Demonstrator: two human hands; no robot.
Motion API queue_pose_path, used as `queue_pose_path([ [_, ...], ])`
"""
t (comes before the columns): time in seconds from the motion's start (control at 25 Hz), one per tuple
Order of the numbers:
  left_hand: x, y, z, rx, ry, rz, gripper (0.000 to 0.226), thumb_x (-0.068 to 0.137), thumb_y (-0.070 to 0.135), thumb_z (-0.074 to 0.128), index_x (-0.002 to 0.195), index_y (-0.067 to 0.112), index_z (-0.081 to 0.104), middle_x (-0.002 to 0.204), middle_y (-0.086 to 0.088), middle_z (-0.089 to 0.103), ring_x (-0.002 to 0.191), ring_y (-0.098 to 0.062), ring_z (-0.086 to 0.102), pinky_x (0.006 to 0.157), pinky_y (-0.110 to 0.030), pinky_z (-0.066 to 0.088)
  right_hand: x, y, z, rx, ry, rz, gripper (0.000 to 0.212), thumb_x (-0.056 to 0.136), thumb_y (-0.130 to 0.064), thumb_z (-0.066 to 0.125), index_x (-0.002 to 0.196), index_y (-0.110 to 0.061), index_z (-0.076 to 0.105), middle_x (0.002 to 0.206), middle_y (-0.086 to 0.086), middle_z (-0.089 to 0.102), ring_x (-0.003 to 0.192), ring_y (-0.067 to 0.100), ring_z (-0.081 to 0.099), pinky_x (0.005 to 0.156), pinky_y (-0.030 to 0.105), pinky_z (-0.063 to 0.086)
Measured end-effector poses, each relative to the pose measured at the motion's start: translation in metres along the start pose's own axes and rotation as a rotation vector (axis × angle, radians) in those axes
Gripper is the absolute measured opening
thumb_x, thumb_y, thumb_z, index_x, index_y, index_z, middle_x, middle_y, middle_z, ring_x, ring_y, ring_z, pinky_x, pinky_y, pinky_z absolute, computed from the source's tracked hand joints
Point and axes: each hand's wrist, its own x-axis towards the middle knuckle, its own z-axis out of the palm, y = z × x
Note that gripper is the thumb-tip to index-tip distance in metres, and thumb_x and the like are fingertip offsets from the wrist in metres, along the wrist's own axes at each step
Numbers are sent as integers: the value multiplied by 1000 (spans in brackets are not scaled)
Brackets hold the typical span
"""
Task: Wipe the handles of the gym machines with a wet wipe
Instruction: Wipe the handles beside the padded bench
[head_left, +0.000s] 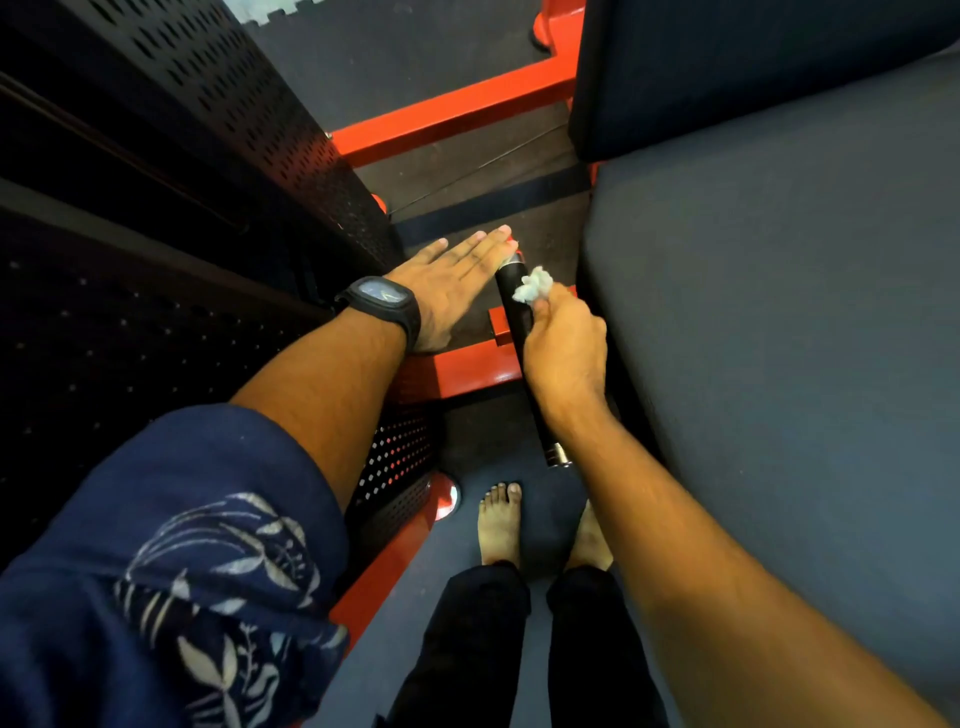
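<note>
Floor: dark rubber mat, bare feet at 6 o'clock.
Room: black perforated guard at 9 o'clock, padded seat at 3 o'clock, red frame crossing at 12 o'clock.
Handle: the black handle sits just above centre, slanting from 11 to 5 o'clock (metal cap at its lower end).
Left hand: the left hand, watch on the wrist, lies flat with fingers straight and together, fingertips touching the handle's upper end.
Right hand: the right hand has its fingers curled, pinching the wipe.
Wipe: the crumpled white wipe presses against the handle's upper part.
</note>
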Motion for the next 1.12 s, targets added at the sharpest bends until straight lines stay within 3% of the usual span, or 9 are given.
queue_pose_path([
  [0.24, 0, 1, 0, -15, -9, -12, 122, 73, -5, 59, 153, 24, -27, 164, 4, -26, 154, -16, -12, 125, -42, 3, 12, -16, 0, -139, 18, -119, 30, 101, -34, 49, 106, -11, 68, 96, 13, 71, 90, 36, 65, 79, 44, 52],
  [0.48, 1, 2, 1, -17, -7, -12, 122, 72, -8, 58, 153, 22, -27, 164, 4, -26, 154, -17, -12, 125, -43, 3, -8, -11, -5, -101, 96, 79, 37, 104, -31, 40, 102, -8, 68, 99, 21, 70, 92, 44, 63, 76, 44, 48],
  [0.6, 1, 0, 3, -27, 0, -13, 123, 70, -7, 59, 154, 23, -26, 164, 4, -26, 153, -16, -12, 125, -42, 3, 7, -17, -2, 18, 32, 68, 31, 101, -21, 41, 91, -8, 67, 95, 18, 70, 89, 39, 65, 74, 44, 51],
  [0.68, 2, -1, 4, 1, 2, -9, 123, 69, -6, 60, 154, 22, -25, 164, 4, -25, 154, -16, -11, 125, -42, 4, 4, -9, -5, 49, 18, 69, 31, 101, -20, 42, 82, -10, 64, 90, 20, 69, 83, 39, 63, 65, 42, 45],
  [0.8, 2, -2, 6, 9, 7, -6, 121, 70, -6, 57, 154, 22, -25, 164, 4, -25, 154, -17, -10, 125, -43, 5, -19, -2, -11, -85, 35, 89, 34, 103, -25, 42, 95, -5, 68, 96, 21, 69, 88, 42, 62, 66, 38, 38],
  [0.88, 2, 0, 7, -14, 10, -14, 120, 71, -7, 56, 155, 22, -24, 164, 4, -25, 154, -17, -11, 125, -44, 5, -31, -2, -9, -293, 15, -87, 33, 106, -29, 39, 110, -8, 65, 110, 18, 66, 93, 39, 64, 71, 40, 46],
  [1.0, 2, 0, 8, -13, 20, -7, 117, 73, -4, 57, 155, 22, -23, 165, 3, -24, 154, -17, -10, 125, -44, 6, -37, -1, -5, -492, -14, -414, 31, 106, -22, 37, 127, -6, 53, 142, 18, 47, 113, 33, 61, 76, 38, 51],
  [1.12, 0, -2, 6, -34, 33, 1, 108, 81, 4, 56, 157, 22, -18, 166, 4, -21, 154, -17, -10, 125, -45, 7, -11, -8, -1, -611, -116, -481, 37, 105, -12, 34, 136, 3, 47, 153, 24, 35, 132, 33, 47, 95, 36, 47],
])
